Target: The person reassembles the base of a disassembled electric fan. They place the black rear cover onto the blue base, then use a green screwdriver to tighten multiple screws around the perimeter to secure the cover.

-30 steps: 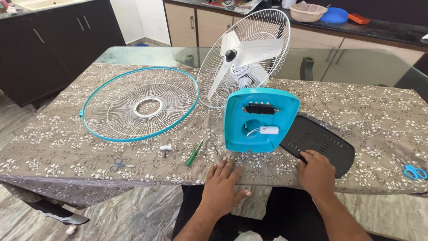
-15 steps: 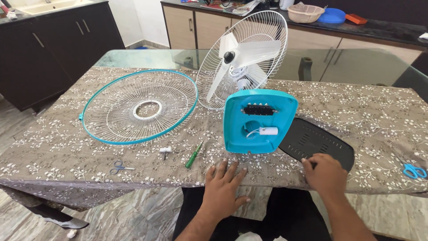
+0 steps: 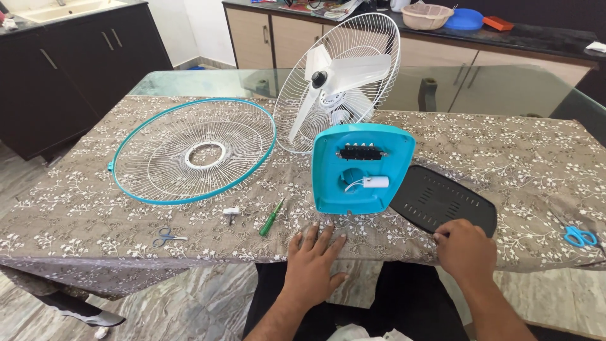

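Your table (image 3: 524, 158) carries a brown flowered cloth, with bare glass showing at the far end. On it, the round teal-rimmed wire guard (image 3: 192, 150) lies flat to your left. Behind the middle, the fan head (image 3: 341, 79) stands tilted in its white rear cage, blades facing you. In front of it the teal fan base (image 3: 362, 168) stands on edge, its open underside turned toward you, long axis upright, a small white cylinder wired inside. The black base plate (image 3: 442, 203) lies flat just right of it, long axis running from far-left to near-right. Your right hand (image 3: 466, 251) curls over its near edge, fingers gripping the plate; the fingertips are hidden. Your left hand (image 3: 314, 262) rests flat and open on the cloth just before the teal base. A green screwdriver (image 3: 272, 218) lies left of that hand. Blue scissors (image 3: 581, 236) sit far right.
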